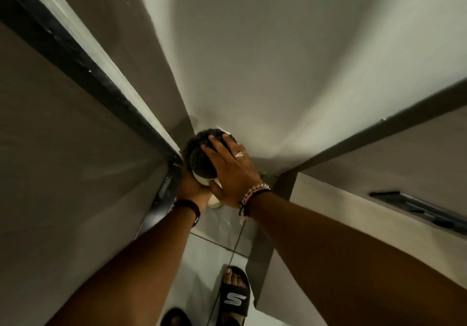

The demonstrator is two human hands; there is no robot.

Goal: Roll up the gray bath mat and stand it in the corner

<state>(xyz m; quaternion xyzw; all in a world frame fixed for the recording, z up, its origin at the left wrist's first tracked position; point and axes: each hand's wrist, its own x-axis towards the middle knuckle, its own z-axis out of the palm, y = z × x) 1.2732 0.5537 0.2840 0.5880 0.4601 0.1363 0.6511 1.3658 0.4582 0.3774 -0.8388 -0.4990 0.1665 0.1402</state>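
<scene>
- Head view, looking straight down: the gray bath mat [202, 155] is rolled into a tight cylinder, dark looped pile spiralling at its top end and a pale backing showing along its lower edge.
- It stands on end in the corner [195, 127] where two pale walls meet, close against them.
- Left hand [193, 186] cups the roll's near side from below, fingers curled around it.
- Right hand [231, 167], wearing a ring, lies flat over the top, fingers spread and pressing on the pile.
- A dark frame edge [83, 62] runs along the left, ending just beside the roll.
- Light floor tiles [199, 270] leave a narrow strip, where a black sandal [233, 294] stands.
</scene>
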